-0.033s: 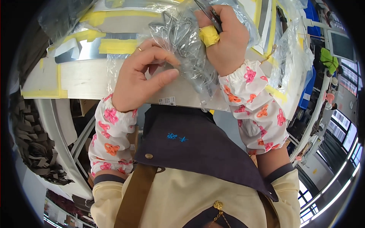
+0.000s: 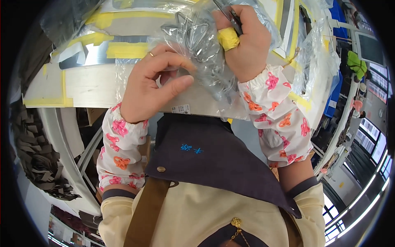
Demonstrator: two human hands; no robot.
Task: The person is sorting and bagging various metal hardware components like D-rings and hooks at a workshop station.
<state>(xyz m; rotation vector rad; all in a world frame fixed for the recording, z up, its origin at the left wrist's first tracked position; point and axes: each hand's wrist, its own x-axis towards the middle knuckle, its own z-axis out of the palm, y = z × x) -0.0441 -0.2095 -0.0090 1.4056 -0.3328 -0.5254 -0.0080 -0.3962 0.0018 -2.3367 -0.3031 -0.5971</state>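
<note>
A crumpled clear plastic bag [image 2: 207, 61] lies on the worktable between my hands, with thin grey loops of cord or wire [image 2: 193, 31] showing through it. My left hand [image 2: 154, 80] is at the bag's left side, its index fingertip against the plastic. Thumb and index finger are apart, and the other fingers are partly hidden behind them. Closed around a slim dark metal tool like thread snips [image 2: 233, 19], my right hand [image 2: 249, 49] is over the bag's right side. Yellow tape [image 2: 228, 38] wraps its thumb. The tool's tip runs out of the top of view.
Yellow tape strips [image 2: 128, 50] and metal plates [image 2: 96, 53] cover the pale worktable [image 2: 92, 84]. More clear plastic [image 2: 317, 61] lies at the right, near a blue bin [image 2: 332, 96]. Dark strips of material [image 2: 37, 152] are piled at the lower left.
My right hand and the tool have shifted very slightly to the right. My left hand stays almost where it was.
</note>
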